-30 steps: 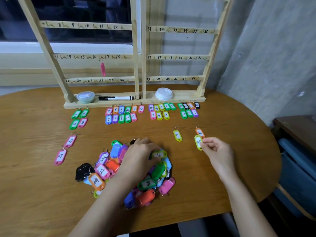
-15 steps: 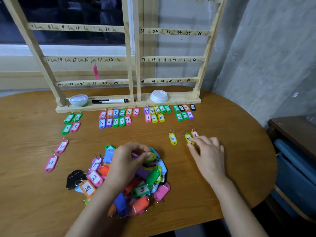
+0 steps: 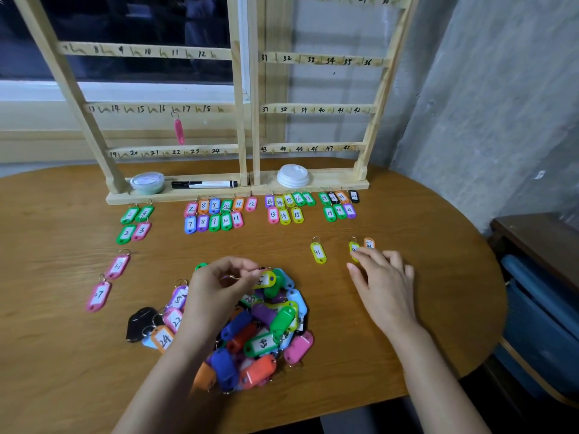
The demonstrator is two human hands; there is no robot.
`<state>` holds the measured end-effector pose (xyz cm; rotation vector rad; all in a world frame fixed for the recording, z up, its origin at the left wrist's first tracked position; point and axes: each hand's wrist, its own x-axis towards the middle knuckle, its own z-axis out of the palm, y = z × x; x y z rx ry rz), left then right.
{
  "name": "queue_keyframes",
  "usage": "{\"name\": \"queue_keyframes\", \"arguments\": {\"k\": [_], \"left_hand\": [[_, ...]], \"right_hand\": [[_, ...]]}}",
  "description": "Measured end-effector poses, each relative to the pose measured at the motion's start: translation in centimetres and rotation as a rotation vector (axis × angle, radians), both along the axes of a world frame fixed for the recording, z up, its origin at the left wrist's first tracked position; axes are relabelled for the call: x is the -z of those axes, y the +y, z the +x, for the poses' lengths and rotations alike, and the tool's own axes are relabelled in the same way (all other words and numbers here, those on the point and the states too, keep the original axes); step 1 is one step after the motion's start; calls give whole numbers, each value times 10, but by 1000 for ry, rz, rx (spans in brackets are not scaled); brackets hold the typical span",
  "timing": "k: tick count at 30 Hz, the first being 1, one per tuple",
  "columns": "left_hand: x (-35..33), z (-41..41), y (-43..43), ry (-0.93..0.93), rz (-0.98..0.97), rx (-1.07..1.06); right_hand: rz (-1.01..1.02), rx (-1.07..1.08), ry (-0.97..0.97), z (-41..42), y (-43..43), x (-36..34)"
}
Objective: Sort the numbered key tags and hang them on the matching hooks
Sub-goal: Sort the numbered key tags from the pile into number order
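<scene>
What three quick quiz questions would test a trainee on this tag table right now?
1. True or false: just one pink tag hangs on the visible part of the rack.
2. The left hand pinches which tag over the pile? A. yellow tag B. black tag C. white tag
3. Fill in: the lone tag lying left of the open right hand reads ___.
Key: 1 true; 2 A; 3 41.

Glossy plastic tags [image 3: 261, 321] on smooth wood-grain table [image 3: 62, 355].
</scene>
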<state>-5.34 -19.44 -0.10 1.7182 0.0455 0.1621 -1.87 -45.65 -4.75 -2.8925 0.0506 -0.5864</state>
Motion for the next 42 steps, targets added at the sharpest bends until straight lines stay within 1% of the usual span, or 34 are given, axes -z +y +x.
{"name": "queue_keyframes", "arguments": {"k": [2, 6, 9, 11, 15, 24, 30, 36, 39, 42], "left_hand": [[-1, -2, 1, -2, 11, -11], [-1, -5, 4, 11, 28, -7], [-3, -7, 5, 15, 48, -4], [-4, -9, 6, 14, 54, -4], [-5, -11, 6, 23, 62, 11], [-4, -13, 4, 26, 55, 15], [-4, -14, 4, 45, 50, 13], [-4, -14, 4, 51, 47, 7], [-4, -14, 4, 49, 46, 8], [-3, -14, 4, 48, 44, 6]], "right_hand": [[-24, 5, -5, -1, 1, -2], [-47, -2, 56, -1, -4, -3], [11, 3, 44, -2, -7, -4], [40, 42, 28, -2, -9, -6], [3, 89, 148, 0, -17, -7], [120, 4, 126, 0, -19, -7], [56, -25, 130, -2, -17, -6], [40, -15, 181, 6, -17, -8], [31, -22, 164, 5, -14, -10], [41, -105, 137, -2, -3, -13]]}}
